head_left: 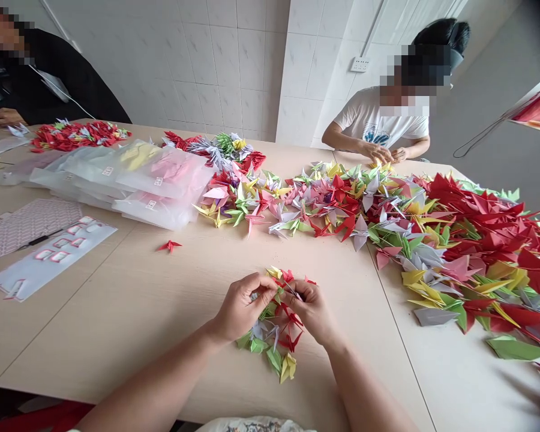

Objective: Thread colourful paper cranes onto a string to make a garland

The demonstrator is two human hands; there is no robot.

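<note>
My left hand (242,306) and my right hand (312,309) meet near the table's front edge. Both pinch a small paper crane (279,292) between their fingertips. Under and between the hands lies a short cluster of folded cranes (276,348) in green, red, yellow and grey, trailing toward me. One stray red crane (170,245) lies alone on the table to the left of my hands.
A long heap of coloured paper cranes (432,234) runs across the table to the right edge. Clear plastic packs of paper (153,180) lie at centre left, printed sheets (49,255) further left. One person sits at the far left (49,72), another opposite (387,126) folding.
</note>
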